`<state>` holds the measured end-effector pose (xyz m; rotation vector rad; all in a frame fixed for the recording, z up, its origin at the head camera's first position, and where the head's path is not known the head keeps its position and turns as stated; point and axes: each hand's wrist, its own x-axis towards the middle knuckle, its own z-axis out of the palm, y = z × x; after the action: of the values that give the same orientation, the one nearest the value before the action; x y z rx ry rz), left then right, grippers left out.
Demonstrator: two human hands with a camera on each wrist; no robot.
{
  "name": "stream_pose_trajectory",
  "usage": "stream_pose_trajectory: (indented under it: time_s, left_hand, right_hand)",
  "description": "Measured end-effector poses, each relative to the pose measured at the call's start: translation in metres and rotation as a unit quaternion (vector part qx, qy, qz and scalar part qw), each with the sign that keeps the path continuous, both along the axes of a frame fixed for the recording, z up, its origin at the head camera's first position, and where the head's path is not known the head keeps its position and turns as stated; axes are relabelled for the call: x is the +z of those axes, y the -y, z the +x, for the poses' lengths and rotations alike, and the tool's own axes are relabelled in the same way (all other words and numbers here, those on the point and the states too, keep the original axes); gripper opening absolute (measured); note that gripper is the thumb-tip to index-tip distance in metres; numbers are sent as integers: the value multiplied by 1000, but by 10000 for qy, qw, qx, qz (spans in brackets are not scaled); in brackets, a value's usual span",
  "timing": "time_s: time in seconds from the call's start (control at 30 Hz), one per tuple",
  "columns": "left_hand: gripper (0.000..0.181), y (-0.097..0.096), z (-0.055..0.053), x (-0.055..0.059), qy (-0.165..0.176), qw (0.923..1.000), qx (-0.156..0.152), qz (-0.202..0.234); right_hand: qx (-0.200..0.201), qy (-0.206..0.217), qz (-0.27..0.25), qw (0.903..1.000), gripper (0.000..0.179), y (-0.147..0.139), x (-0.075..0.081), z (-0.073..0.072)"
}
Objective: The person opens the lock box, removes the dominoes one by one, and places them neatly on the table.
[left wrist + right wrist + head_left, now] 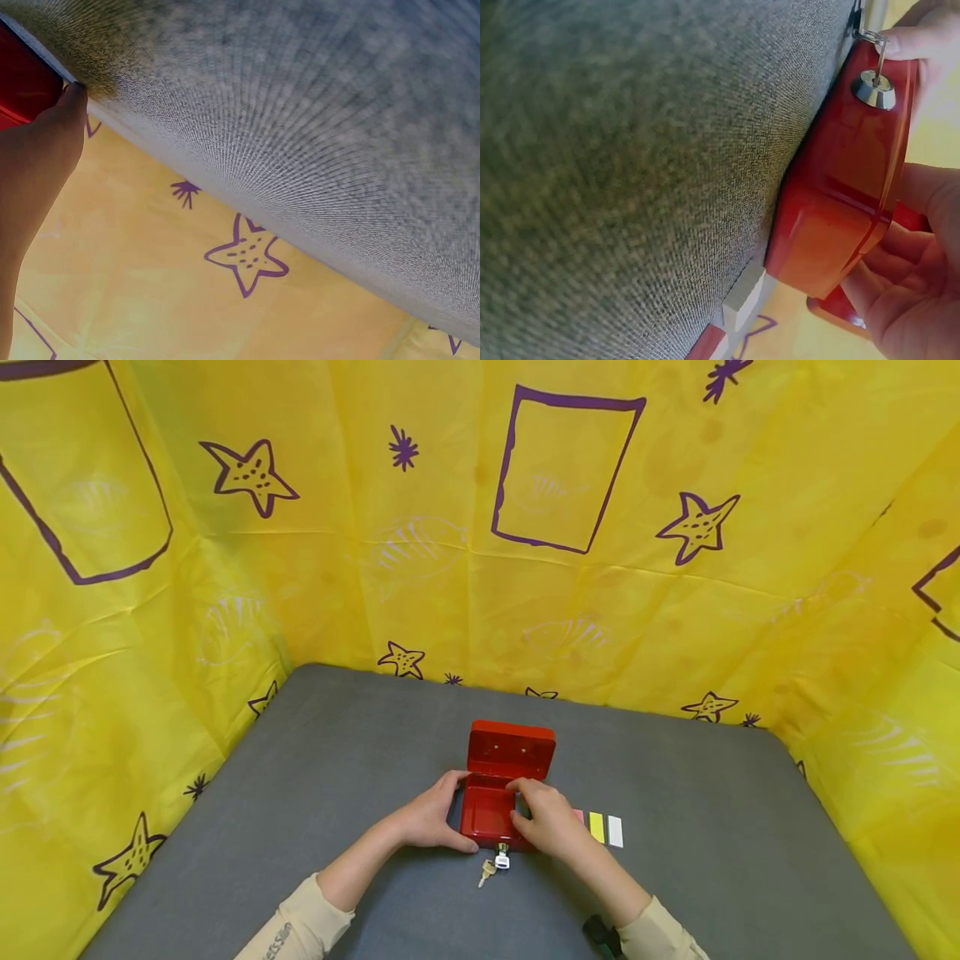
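Observation:
A small red metal cash box (489,810) stands on the grey table with its lid (512,750) raised at the back; its floor shows bare between the hands. A silver lock with a key (502,861) in it sits on the front wall, and a second key (487,870) hangs beside it. My left hand (433,814) grips the left side, thumb at the front corner and fingers towards the back corner. My right hand (551,817) holds the right wall, its fingers reaching over the rim. In the right wrist view the lock (874,90) shows close up.
Just right of the box, small flat blocks lie in a row: a pink one (578,817), a yellow one (596,827) and a white one (615,832). A dark object (602,937) lies by the right forearm. Yellow patterned cloth (465,593) hangs around the table (712,827).

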<state>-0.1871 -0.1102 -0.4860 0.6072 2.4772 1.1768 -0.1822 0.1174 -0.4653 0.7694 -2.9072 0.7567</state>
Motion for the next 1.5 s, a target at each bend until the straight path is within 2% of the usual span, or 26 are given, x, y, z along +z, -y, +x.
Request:
stream_pose_trajectory:
  time_s: [0.37,0.6,1.07,1.5]
  left_hand:
    - [91,0,2,0,-88,9999,-99,37]
    - [93,0,2,-1,-173,9998,-99,-23]
    - [94,-1,2,0,-144,9999,-61,-47]
    - [92,1,0,-2,-173,9998,-70,9]
  right_hand:
    - [131,-24,26,9999,28,1,-3,2]
    - [344,198,-180,9991,29,4,-3,5]
    - [816,150,-577,9949,26,10,-4,9]
    - [959,873,-1095,9855,28,17,-6,4]
